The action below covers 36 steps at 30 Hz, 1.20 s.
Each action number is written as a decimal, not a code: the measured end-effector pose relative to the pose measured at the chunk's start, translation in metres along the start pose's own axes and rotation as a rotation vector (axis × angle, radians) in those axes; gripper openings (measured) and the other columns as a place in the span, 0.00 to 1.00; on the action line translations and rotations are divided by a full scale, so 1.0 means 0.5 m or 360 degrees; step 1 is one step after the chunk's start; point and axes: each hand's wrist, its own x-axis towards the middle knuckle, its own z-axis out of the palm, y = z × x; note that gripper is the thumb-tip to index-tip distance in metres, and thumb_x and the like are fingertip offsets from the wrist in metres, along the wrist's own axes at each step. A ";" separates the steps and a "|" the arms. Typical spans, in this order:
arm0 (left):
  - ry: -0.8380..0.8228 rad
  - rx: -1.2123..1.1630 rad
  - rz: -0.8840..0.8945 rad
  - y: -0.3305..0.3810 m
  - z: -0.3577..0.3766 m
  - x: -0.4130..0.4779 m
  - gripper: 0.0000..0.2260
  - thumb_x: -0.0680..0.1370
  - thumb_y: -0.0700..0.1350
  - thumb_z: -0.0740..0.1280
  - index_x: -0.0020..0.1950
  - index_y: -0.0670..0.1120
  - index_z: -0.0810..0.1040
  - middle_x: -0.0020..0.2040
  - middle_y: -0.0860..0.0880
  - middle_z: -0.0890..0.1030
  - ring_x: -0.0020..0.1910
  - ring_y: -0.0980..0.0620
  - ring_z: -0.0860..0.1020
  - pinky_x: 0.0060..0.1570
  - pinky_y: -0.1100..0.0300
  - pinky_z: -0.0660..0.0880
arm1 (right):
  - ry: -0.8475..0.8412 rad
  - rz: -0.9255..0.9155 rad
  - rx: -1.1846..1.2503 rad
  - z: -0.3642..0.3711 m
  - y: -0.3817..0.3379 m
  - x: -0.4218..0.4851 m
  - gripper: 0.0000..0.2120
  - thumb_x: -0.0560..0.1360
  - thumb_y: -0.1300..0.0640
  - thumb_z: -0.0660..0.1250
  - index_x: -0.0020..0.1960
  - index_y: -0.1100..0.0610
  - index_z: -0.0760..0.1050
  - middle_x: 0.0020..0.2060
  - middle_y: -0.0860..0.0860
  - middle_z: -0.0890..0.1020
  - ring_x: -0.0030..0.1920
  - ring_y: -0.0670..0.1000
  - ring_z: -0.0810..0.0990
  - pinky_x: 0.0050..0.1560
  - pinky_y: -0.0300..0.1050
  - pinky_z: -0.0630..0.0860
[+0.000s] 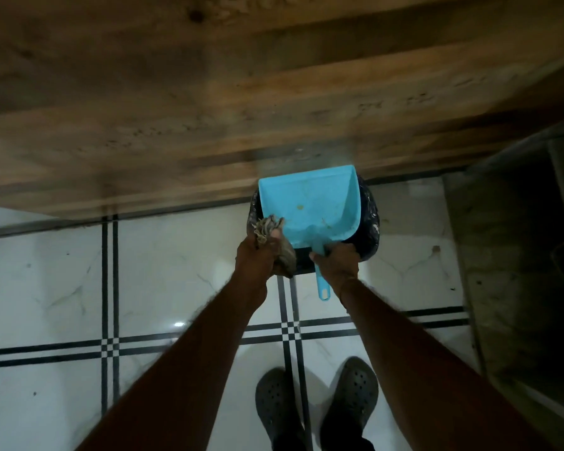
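- Blue dustpan (310, 203): held just ahead of both hands, mouth pointing away from the person, over a dark bin (370, 222). Bin rim shows past the pan's right and left edges.
- Pan inside: a few yellowish specks (300, 207); cannot tell whether the pan touches the bin.
- Right hand (337, 265): fingers curled round the dustpan handle where it joins the pan. Handle's free end (323, 290) sticks out behind the hand, towards the person.
- Left hand (258, 258): just left of the right hand, closed round a bunched grey-brown rag (269, 227). The rag's frayed end pokes out ahead of the knuckles and touches the pan's near left corner.
- Beyond the hands: wide brown wooden panel (209, 109), blurred.
- Below and to the left of the hands: white marble-look floor tiles (46, 271) with paired black lines.
- Right of the right hand: dark unit (518, 255), detail lost in shadow.
- Behind the hands, near the forearms: two dark perforated clogs (274, 398) on the tiles.
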 end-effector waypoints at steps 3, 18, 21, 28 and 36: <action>-0.0189 -0.0041 0.0014 0.013 -0.011 -0.037 0.23 0.81 0.53 0.70 0.63 0.34 0.77 0.48 0.38 0.81 0.42 0.45 0.81 0.47 0.50 0.80 | 0.0163 -0.0099 0.0149 -0.042 0.003 -0.073 0.25 0.73 0.48 0.76 0.65 0.59 0.77 0.59 0.58 0.78 0.61 0.58 0.77 0.60 0.57 0.80; -0.0879 0.0186 -0.0132 0.325 0.080 -0.574 0.25 0.80 0.52 0.68 0.73 0.40 0.75 0.69 0.39 0.81 0.68 0.41 0.79 0.67 0.45 0.78 | -0.0731 -0.0497 0.1423 -0.588 -0.166 -0.641 0.23 0.83 0.59 0.65 0.77 0.48 0.70 0.70 0.53 0.79 0.68 0.56 0.80 0.65 0.59 0.79; -0.0984 0.0239 -0.0097 0.392 0.118 -0.722 0.19 0.85 0.54 0.60 0.68 0.44 0.80 0.64 0.41 0.84 0.61 0.44 0.84 0.59 0.50 0.82 | -0.0493 -0.0533 0.1501 -0.683 -0.178 -0.760 0.18 0.81 0.61 0.67 0.71 0.57 0.76 0.63 0.60 0.83 0.62 0.63 0.83 0.62 0.59 0.80; -0.1220 0.0555 0.0257 0.447 0.197 -0.948 0.15 0.77 0.48 0.73 0.60 0.43 0.79 0.51 0.44 0.87 0.45 0.53 0.86 0.45 0.58 0.83 | 0.0194 -0.0480 0.1775 -0.841 -0.178 -1.004 0.24 0.73 0.46 0.73 0.56 0.67 0.80 0.49 0.69 0.84 0.46 0.61 0.83 0.50 0.58 0.82; -0.1337 0.0774 0.0553 0.450 0.361 -1.143 0.24 0.72 0.62 0.73 0.59 0.45 0.85 0.55 0.43 0.88 0.56 0.44 0.86 0.61 0.44 0.81 | 0.0723 -0.0439 0.2086 -0.973 -0.073 -1.164 0.19 0.74 0.41 0.75 0.51 0.57 0.81 0.54 0.64 0.85 0.55 0.64 0.84 0.61 0.66 0.80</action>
